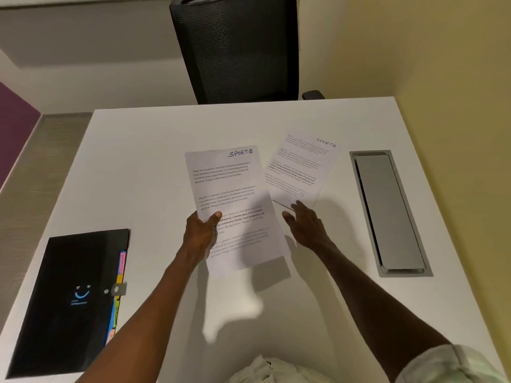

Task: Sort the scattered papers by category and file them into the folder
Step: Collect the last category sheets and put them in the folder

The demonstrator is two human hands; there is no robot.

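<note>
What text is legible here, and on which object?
"SPORTS": handwritten, top right of the held sheet.
"SPORTS": handwritten, top right of the sheet on the table.
Printed paragraphs on both sheets: too blurred.
Folder logo caption and coloured tab labels: too small.

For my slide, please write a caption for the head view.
Left hand holds one SPORTS sheet; right hand reaches for another.

Left hand grips sheet.
</note>
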